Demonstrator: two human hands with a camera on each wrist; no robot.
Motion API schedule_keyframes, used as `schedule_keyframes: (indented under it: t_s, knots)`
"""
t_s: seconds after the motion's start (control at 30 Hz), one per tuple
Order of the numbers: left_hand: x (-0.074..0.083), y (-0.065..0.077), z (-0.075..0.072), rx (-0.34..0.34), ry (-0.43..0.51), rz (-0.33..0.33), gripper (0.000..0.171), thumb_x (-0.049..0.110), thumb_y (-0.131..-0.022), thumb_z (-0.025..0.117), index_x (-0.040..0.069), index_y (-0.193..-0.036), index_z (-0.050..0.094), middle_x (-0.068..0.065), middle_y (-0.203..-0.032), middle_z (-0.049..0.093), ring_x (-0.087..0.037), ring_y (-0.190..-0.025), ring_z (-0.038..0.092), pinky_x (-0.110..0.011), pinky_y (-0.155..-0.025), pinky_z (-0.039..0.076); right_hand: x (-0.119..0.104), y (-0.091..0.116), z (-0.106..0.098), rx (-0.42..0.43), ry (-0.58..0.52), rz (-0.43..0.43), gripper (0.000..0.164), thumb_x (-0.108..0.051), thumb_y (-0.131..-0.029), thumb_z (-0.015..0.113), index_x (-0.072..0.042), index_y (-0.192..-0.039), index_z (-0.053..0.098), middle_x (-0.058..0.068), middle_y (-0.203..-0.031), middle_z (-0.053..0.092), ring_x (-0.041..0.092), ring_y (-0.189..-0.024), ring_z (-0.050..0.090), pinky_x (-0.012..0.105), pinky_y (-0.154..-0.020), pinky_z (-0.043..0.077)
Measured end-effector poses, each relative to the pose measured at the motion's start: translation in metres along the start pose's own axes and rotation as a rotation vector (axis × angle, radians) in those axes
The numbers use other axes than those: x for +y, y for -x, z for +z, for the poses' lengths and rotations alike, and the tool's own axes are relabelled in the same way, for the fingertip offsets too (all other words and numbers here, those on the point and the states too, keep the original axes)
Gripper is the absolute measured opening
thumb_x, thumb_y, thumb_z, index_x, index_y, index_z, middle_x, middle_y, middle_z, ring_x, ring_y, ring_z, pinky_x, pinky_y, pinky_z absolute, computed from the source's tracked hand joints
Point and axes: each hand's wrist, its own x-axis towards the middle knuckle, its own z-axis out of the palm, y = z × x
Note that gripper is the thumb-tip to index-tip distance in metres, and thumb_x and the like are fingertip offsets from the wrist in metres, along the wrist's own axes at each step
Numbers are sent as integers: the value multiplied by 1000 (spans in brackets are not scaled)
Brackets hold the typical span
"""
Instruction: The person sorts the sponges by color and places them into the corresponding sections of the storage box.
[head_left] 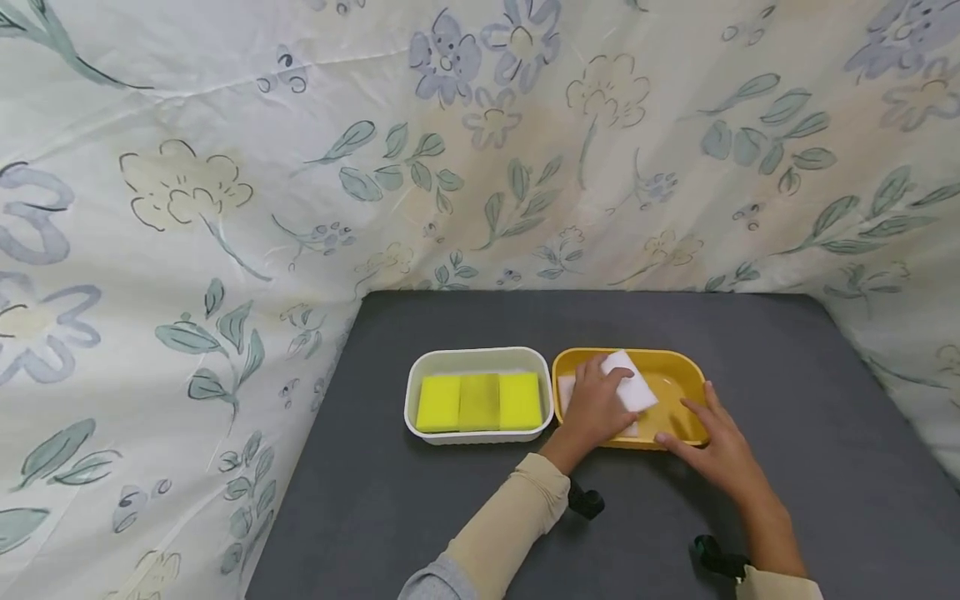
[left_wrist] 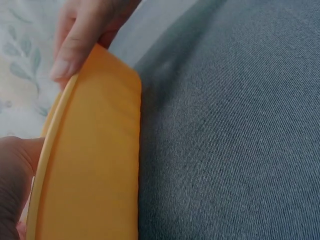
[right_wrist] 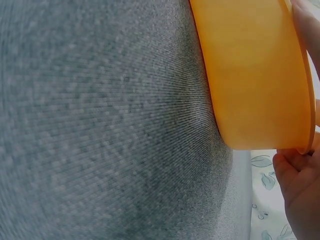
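Observation:
In the head view, my left hand [head_left: 594,407] reaches into a yellow tray [head_left: 678,379] and pinches a white sponge [head_left: 633,385], tilted, between thumb and fingers. More white sponge [head_left: 566,390] shows beneath that hand, on the tray's left side, mostly covered by it. My right hand [head_left: 722,450] grips the tray's near right corner, thumb at the front rim and fingers along the right end. The right wrist view shows those fingers [right_wrist: 300,180] at the rim of the tray [right_wrist: 255,75]. From the left wrist, the sponge is hidden behind the tray wall [left_wrist: 95,150].
A white tray [head_left: 480,357] stands just left of the yellow one, with three yellow sponges [head_left: 480,402] side by side in it. Both trays sit on a dark grey table [head_left: 360,517]. A flowered cloth [head_left: 300,167] hangs behind and at the sides.

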Motion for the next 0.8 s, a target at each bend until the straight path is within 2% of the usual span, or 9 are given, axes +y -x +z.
schedule_keyframes:
  t_s: [0.23,0.43,0.67,0.8]
  knots:
    - [7,-4,5,-52,-8,132,64,53,-66,73,30,-121,52,-3,-137,33,-19,-121,31,-28,-98,28,0,0,-1,-14,-17,8,78,-44,-75,70,0,-132,42,9,-150,-2,48,-128,12,69,-85,19]
    - [13,-7,7,-107,74,219,67,49,-68,74,28,-126,48,-1,-140,29,-15,-126,26,-27,-99,27,1,-2,-2,-30,-41,12,76,-43,-75,71,-3,-133,42,6,-150,-4,49,-127,13,70,-83,21]
    - [16,-11,12,-213,182,190,76,50,-69,72,25,-133,39,2,-140,29,-8,-124,30,-22,-98,27,3,-2,-2,-41,-34,21,75,-45,-77,68,-10,-137,39,4,-149,-6,45,-130,6,72,-79,19]
    - [16,-13,14,-288,247,106,83,51,-68,72,20,-134,32,7,-131,36,-3,-110,39,-16,-93,31,3,-3,-3,-40,-26,25,79,-46,-76,68,-7,-137,37,4,-149,-7,45,-130,7,71,-81,19]
